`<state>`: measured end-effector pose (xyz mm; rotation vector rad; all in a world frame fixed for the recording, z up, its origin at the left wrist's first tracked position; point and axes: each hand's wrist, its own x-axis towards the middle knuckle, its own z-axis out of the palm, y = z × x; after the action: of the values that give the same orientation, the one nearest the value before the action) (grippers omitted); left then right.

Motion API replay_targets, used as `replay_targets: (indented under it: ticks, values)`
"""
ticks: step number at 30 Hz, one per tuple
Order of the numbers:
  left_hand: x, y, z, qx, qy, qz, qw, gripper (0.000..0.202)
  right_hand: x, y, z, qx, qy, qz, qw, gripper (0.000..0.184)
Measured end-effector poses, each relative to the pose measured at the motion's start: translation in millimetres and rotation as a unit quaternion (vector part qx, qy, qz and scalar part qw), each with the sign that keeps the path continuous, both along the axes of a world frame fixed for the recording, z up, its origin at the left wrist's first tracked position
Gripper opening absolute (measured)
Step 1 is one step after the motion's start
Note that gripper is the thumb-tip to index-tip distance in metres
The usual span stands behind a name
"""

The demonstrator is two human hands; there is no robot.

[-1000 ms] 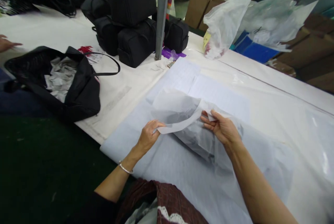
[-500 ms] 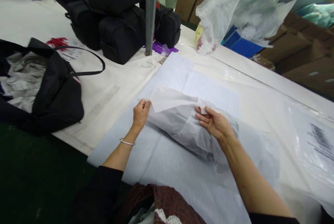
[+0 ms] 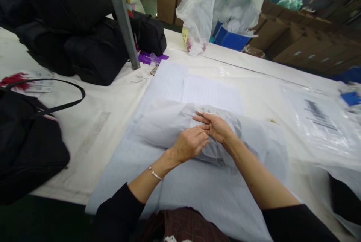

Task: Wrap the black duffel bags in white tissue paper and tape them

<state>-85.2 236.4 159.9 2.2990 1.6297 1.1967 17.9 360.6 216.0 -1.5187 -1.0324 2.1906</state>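
A dark item, its kind hidden, shows faintly through the thin white wrapping paper [image 3: 160,123] around it, making a long bundle in front of me. My left hand [image 3: 191,143] lies over the middle of the bundle, fingers curled down and closed on the paper's edge, most of the grip hidden. Touching it from the right is my right hand [image 3: 216,127], its fingers stretched out flat on the bundle. Underneath, large pale sheets of paper [image 3: 135,170] cover the white table [image 3: 109,95].
Black bags [image 3: 96,52] are piled at the back left by a metal post [image 3: 124,20]. Another black bag [image 3: 31,140] stands at the left edge, near red-stringed tags [image 3: 17,82]. Clear printed plastic bags [image 3: 318,117] lie right; a blue box [image 3: 229,38] sits behind.
My left hand has moved right, bringing the lifted paper flap down over the bundle beside my right hand. My right hand stays on the bundle. The view has turned right.
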Motion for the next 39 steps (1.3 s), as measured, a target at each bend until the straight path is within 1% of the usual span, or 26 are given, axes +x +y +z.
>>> replay_targets:
  ticks: [1,3,5,7,9,11,13,14,15,16,18,19,20,21,22,23,25,27,28,29,31,33,35,37,38,39]
  values:
    - [5.4,11.4,-5.8,-0.019,-0.006,-0.001,1.0,0.031,-0.5,2.2,0.0,-0.005,0.004,-0.007,1.0,0.021]
    - [7.8,27.9,-16.8,-0.04,-0.024,0.02,0.999,0.029,-2.0,7.3,-0.5,-0.009,0.012,-0.012,1.0,0.018]
    - [4.5,34.3,-23.1,-0.054,-0.035,0.043,0.997,0.023,-3.8,10.4,-1.1,0.017,0.013,-0.018,1.0,0.015]
    - [1.2,34.3,-24.2,-0.059,-0.042,0.066,0.995,0.017,-2.9,7.1,-1.3,0.09,0.009,-0.051,0.995,0.013]
    - [0.3,33.9,-22.0,-0.062,-0.047,0.087,0.993,0.022,4.8,-6.3,-1.4,0.188,0.014,-0.094,0.978,0.021]
    - [1.2,37.3,-18.0,-0.077,-0.043,0.102,0.991,0.033,22.8,-30.7,-2.7,0.28,0.006,-0.115,0.953,0.032]
    - [2.3,44.5,-12.8,-0.107,-0.025,0.114,0.987,0.037,51.8,-62.0,-6.4,0.363,-0.036,-0.105,0.925,0.04]
    - [2.8,48.8,-9.8,-0.126,-0.011,0.123,0.984,0.038,70.0,-77.8,-9.1,0.412,-0.07,-0.092,0.904,0.042]
    - [3.2,53.3,-6.7,-0.146,0.005,0.134,0.98,0.037,90.1,-92.3,-12.1,0.467,-0.111,-0.078,0.873,0.043]
    - [3.6,57.6,-3.5,-0.166,0.024,0.148,0.975,0.036,111.8,-104.3,-15.1,0.528,-0.158,-0.065,0.832,0.043]
    - [4.1,65.1,2.4,-0.197,0.069,0.178,0.962,0.032,158.2,-118.4,-19.8,0.637,-0.263,-0.049,0.723,0.047]
    - [4.3,68.2,4.9,-0.205,0.094,0.19,0.956,0.03,181.7,-120.3,-21.2,0.673,-0.319,-0.044,0.666,0.053]
    - [4.6,70.9,7.2,-0.208,0.117,0.2,0.95,0.03,204.3,-119.1,-21.9,0.692,-0.374,-0.039,0.617,0.061]
    - [4.7,73.4,9.2,-0.207,0.139,0.209,0.945,0.03,225.2,-115.5,-22.2,0.697,-0.423,-0.031,0.578,0.07]
    - [4.8,75.7,11.0,-0.205,0.158,0.217,0.941,0.03,243.9,-110.3,-22.4,0.693,-0.465,-0.019,0.551,0.079]
    - [4.9,78.0,12.6,-0.202,0.173,0.223,0.938,0.031,259.7,-104.1,-22.6,0.685,-0.497,-0.003,0.533,0.087]
    - [4.7,82.7,15.1,-0.2,0.193,0.237,0.931,0.031,282.7,-90.5,-23.9,0.67,-0.533,0.037,0.515,0.093]
    - [4.2,87.3,16.2,-0.196,0.206,0.248,0.926,0.031,296.9,-75.0,-25.5,0.66,-0.544,0.063,0.514,0.093]
    - [3.8,89.3,16.0,-0.192,0.211,0.254,0.924,0.03,302.3,-65.9,-25.6,0.655,-0.545,0.062,0.521,0.094]
    - [3.2,91.0,15.3,-0.188,0.214,0.259,0.923,0.031,307.4,-55.5,-24.8,0.646,-0.544,0.05,0.533,0.096]
    - [1.5,92.7,12.2,-0.168,0.217,0.265,0.924,0.031,318.1,-30.5,-19.6,0.619,-0.536,0.022,0.574,0.104]
    - [-1.2,92.6,7.6,-0.129,0.213,0.266,0.931,0.031,329.6,-3.1,-10.6,0.577,-0.511,0.017,0.637,0.111]
    - [-4.4,91.6,2.7,-0.077,0.204,0.261,0.94,0.034,339.9,20.9,-1.1,0.516,-0.453,0.037,0.726,0.11]
    - [-7.7,91.1,-1.6,-0.032,0.192,0.253,0.948,0.037,347.2,36.1,5.7,0.438,-0.356,0.054,0.823,0.101]
    - [-9.2,91.3,-3.3,-0.018,0.186,0.247,0.951,0.039,349.8,39.7,7.6,0.401,-0.3,0.057,0.864,0.092]
    - [-10.5,91.8,-4.7,-0.01,0.179,0.241,0.954,0.039,351.9,41.1,8.6,0.369,-0.249,0.059,0.893,0.081]
